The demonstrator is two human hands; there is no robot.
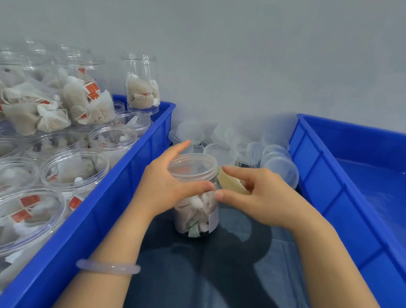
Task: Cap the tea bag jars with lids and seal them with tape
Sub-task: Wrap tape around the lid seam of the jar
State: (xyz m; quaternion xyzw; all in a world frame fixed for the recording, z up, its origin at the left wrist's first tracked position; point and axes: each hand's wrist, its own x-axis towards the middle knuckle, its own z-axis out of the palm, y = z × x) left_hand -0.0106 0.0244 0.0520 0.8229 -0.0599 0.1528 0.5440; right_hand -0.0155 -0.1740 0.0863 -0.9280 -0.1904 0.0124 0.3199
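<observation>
Two blue bins flank a dark glossy surface (211, 276), and the capped jar (196, 211) stands upright on it between them. We see tea bags packed inside this jar and a clear lid (192, 162) seated on its mouth. The left hand (163, 184) grasps the jar at the top, with its fingers (179, 148) reaching behind the lid and the thumb pressed on the front wall just below the rim. The right hand (261, 199) pinches a yellowish tape roll (230, 182) between forefinger and thumb, just beside the jar's right shoulder. The two thumbs meet at the jar wall.

The left bin (111, 195) holds many open jars (74, 170) of tea bags with red tags, with more jars lying on their sides on top. One tall jar (143, 86) stands upright at its far corner. Loose lids (279, 162) are heaped on the surface beyond the hands. The right bin (335, 188) shows its blue walls and floor. A pale bangle (108, 266) circles the left wrist.

Most of the tape roll is hidden behind the right hand, and we cannot tell whether a strip touches the jar. The frame edges cut off the left bin, its nearest jars and the right bin. The farthest lids blur together, so we cannot count them.
</observation>
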